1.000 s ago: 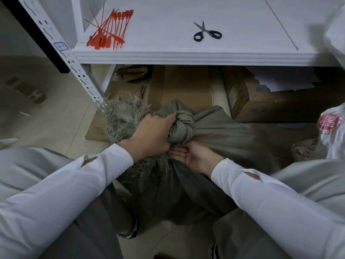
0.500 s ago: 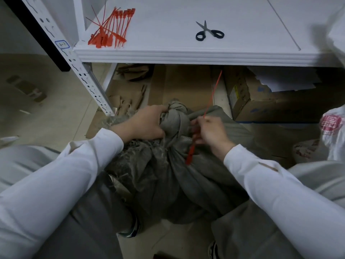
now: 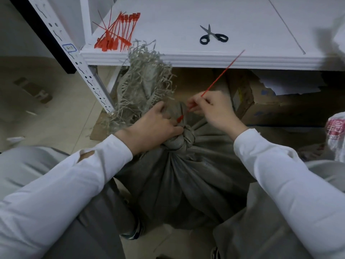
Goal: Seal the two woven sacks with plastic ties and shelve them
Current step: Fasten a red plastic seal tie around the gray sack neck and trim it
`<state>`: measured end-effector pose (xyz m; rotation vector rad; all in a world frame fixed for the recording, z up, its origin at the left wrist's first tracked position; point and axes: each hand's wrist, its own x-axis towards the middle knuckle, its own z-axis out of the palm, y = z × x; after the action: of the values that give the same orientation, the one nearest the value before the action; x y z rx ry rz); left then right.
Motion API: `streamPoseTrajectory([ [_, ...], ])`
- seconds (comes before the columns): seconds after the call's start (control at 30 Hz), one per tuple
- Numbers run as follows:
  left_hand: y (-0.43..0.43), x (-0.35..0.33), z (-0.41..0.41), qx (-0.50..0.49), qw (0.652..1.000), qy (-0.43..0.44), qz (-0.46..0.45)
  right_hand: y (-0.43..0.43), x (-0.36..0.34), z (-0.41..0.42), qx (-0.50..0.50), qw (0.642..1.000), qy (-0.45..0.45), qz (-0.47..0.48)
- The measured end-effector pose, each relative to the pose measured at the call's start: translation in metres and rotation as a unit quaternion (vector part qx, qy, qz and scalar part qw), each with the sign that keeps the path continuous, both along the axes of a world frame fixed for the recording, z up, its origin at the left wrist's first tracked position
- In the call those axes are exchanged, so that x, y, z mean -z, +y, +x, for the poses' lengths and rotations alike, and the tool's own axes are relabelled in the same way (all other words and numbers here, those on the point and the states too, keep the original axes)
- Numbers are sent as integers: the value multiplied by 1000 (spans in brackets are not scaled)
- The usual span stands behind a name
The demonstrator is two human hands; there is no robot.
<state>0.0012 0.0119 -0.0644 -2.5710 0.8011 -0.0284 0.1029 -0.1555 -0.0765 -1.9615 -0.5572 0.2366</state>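
Note:
A grey woven sack (image 3: pixel 186 180) stands on the floor between my knees, its neck twisted into a bunch with a frayed top (image 3: pixel 145 81) sticking up. My left hand (image 3: pixel 155 128) grips the bunched neck. My right hand (image 3: pixel 214 109) pinches a red plastic tie (image 3: pixel 222 73) whose thin tail points up and right; its red head shows by my left fingers at the neck. Whether the tie is looped shut I cannot tell. More red ties (image 3: pixel 117 32) lie on the white shelf (image 3: pixel 242 19).
Black-handled scissors (image 3: pixel 212 35) lie on the shelf. A perforated white upright (image 3: pixel 82 66) stands left of the sack. Cardboard boxes (image 3: pixel 261 101) fill the space under the shelf. A white printed bag (image 3: pixel 336 135) sits at the right edge.
The sack's neck has been raised upright and its frayed top now stands up. My right hand picked up the red tie and now holds it by its tail at the neck.

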Motion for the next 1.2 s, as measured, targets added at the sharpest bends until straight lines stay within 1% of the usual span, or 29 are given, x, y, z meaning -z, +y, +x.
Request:
streamPoseTrajectory([
  [0.03, 2, 2, 1, 21, 999, -24, -10, 4, 5, -1, -8, 999, 37, -3],
  [0.07, 5, 4, 3, 41, 998, -44, -19, 7, 10, -2, -6, 997, 80, 14],
  [0.13, 7, 6, 5, 68, 994, -75, -27, 12, 15, -4, 6, 984, 163, 72],
  [0.2, 8, 8, 7, 88, 990, -110, -29, 16, 18, -8, 4, 974, 201, 104],
  [0.27, 10, 9, 9, 104, 985, -136, -34, 18, 20, -14, -19, 980, 183, 81],
  [0.33, 12, 8, 10, 109, 983, -147, -33, 20, 23, -17, -46, 986, 156, 44],
  [0.37, 14, 8, 11, 107, 982, -151, -31, 21, 23, -18, -58, 985, 156, 37],
  [0.6, 22, 5, 16, 98, 978, -184, -15, 16, 17, -18, -84, 972, 215, 40],
  [0.67, 22, 3, 17, 94, 978, -185, -7, 12, 18, -17, -87, 972, 215, 34],
  [0.83, 20, 8, 20, 98, 981, -169, 2, 14, 17, -16, -71, 986, 149, -26],
  [0.97, 20, 6, 21, 127, 973, -194, -8, 18, 17, -16, -82, 989, 117, -30],
  [1.07, 18, 3, 25, 143, 965, -220, -16, 21, 20, -13, -38, 990, 131, -29],
  [1.13, 16, 2, 27, 142, 965, -220, -24, 23, 20, -9, 41, 988, 145, -16],
  [1.2, 15, 2, 29, 146, 966, -210, -31, 22, 16, -3, 102, 980, 165, 32],
])
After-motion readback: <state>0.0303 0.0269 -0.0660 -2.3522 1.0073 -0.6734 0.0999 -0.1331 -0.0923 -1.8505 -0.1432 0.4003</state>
